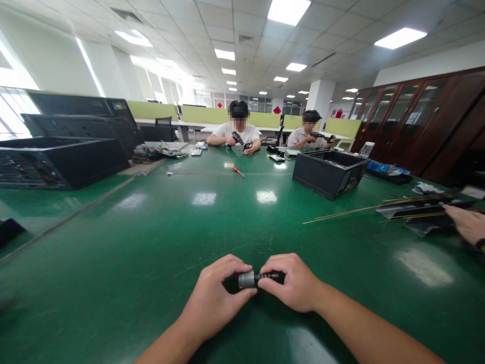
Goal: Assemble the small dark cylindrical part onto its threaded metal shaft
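Observation:
Just above the green table, my left hand [220, 290] grips a short silver-grey metal cylinder [247, 280] between thumb and fingers. A dark, spiral-ridged shaft [268, 276] sticks out of the cylinder to the right, lying roughly level. My right hand [291, 283] is closed around that shaft, thumb and index finger pinching it close to the cylinder. The shaft's far end runs into the shadow of my right palm. Both hands are near the table's front edge, almost touching each other.
The green table [151, 237] carries a black computer case [322, 174], another case [76, 164] at left, and an orange screwdriver [237, 170]. Thin brass-coloured rods [341, 214] lie at right near another person's hand [468, 222]. Two people [242, 132] sit opposite, one holding a drill [238, 138].

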Available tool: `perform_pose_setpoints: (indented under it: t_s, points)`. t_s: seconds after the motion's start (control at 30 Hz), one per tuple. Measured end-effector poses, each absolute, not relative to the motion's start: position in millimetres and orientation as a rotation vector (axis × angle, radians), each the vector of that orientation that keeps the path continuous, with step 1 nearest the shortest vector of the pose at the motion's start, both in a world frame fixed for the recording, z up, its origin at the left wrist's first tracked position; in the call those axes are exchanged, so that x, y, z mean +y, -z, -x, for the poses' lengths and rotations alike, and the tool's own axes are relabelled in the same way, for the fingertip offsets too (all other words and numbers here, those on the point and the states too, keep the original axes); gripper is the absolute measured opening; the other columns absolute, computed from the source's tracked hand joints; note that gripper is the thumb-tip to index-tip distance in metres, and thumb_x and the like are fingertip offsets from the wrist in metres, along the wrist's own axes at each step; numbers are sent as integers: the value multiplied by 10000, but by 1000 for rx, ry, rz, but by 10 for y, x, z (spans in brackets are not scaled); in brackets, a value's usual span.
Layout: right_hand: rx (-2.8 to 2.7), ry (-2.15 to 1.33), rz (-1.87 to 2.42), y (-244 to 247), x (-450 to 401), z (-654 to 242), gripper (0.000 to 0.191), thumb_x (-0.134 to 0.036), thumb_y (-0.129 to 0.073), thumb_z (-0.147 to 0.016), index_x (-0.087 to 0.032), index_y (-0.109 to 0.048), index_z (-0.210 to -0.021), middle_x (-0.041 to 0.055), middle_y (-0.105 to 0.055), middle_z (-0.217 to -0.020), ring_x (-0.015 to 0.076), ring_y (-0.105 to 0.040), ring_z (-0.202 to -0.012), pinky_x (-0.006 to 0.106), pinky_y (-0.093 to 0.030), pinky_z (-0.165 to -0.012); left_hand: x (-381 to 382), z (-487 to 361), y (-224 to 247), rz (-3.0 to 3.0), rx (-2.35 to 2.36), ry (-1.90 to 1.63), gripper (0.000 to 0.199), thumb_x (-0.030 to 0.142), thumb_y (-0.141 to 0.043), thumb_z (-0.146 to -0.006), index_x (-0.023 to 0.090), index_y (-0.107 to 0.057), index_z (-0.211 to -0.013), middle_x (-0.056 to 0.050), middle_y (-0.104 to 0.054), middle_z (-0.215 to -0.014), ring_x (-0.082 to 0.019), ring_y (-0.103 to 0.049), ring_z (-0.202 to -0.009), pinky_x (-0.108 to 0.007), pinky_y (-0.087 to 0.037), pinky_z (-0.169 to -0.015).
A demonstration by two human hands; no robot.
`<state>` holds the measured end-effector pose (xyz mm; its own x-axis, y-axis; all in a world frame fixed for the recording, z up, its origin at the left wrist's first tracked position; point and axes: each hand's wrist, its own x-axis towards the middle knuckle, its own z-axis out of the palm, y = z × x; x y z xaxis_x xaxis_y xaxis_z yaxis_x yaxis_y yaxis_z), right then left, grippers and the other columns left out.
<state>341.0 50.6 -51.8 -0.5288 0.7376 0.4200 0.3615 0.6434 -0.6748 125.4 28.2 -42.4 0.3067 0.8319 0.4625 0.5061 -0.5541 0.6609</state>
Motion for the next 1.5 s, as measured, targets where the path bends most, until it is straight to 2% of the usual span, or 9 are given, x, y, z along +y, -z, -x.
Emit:
perform_pose_setpoints:
  t_s: [0.37, 1.5]
  points:
    - [-2140, -682, 860, 501, 523, -3427, 80, -259, -685, -853, -193, -731, -850, 17, -713, -784, 148, -644, -715, 251, -455, -692, 267, -1272, 398, -2223, 1184, -1201, 221, 167, -757, -744, 227, -720, -953, -28, -697, -899, -178, -672, -818, -277, -544, -741]
    - [-2134, -700, 886, 498, 533, -3436, 96, -264, -672, -855, -188, -726, -836, 19, -704, -763, 150, -633, -702, 256, -452, -676, 268, -1245, 433, -2280, 1182, -1260, 230, 176, -755, -769, 230, -708, -988, -24, -687, -936, -166, -675, -843, -266, -547, -763]
